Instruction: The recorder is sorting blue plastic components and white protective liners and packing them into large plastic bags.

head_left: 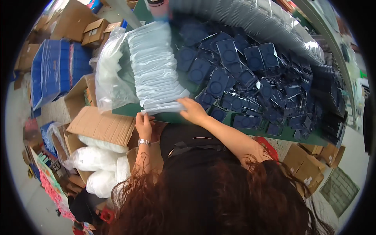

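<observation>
A long row of overlapping white pouches point(153, 62), thin and soft-looking, runs away from me on the green table point(129, 111). At the row's near end, my left hand point(143, 122) has its fingers closed on the left corner of the nearest pouch. The fingers of my right hand point(193, 111) are bent over the right end of the same near pouches; its fingertips are partly hidden. To the right lies a loose heap of dark blue phone cases point(217, 81) in clear wrapping, each with a ring on its back.
Stacked clear trays point(250, 13) curve along the table's far and right side. A clear plastic bag point(113, 78) lies left of the row. Beside the table stand blue bins point(51, 70), a cardboard box point(102, 124) and white bundles point(98, 158). More cartons point(303, 166) sit at right.
</observation>
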A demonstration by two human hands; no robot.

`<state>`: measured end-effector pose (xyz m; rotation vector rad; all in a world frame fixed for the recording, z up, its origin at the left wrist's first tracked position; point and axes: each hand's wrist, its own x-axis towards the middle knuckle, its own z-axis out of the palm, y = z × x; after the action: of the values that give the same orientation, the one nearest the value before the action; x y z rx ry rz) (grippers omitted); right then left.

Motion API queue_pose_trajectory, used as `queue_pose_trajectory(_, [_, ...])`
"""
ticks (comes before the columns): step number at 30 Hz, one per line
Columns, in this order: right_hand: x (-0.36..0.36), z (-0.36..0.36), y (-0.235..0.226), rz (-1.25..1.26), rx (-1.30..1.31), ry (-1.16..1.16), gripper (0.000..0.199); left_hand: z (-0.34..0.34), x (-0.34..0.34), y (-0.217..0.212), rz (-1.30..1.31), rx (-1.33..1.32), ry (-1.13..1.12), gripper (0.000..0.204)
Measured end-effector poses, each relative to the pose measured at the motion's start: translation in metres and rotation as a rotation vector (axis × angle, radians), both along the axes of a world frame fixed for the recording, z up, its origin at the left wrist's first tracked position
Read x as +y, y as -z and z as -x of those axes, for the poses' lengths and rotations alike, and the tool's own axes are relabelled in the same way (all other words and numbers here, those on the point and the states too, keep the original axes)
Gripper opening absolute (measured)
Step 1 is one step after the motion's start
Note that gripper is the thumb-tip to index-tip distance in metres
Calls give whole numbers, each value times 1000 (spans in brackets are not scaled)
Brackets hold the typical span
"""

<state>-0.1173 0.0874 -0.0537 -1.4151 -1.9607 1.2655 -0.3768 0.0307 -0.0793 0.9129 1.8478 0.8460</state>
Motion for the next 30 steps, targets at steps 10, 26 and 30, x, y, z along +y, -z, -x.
queue_pose_trajectory(10, [10, -11, -14, 45, 107, 120, 42, -2, -16, 40, -25, -442, -284, 9])
queue_pose_trajectory(26, [31, -70, -45, -93, -165, 334, 16, 6, -14, 27, -17, -407, -139, 31])
queue_pose_trajectory(30, [6, -26, -4, -22, -431, -206, 20, 6, -7, 16, 10, -374, -33, 46])
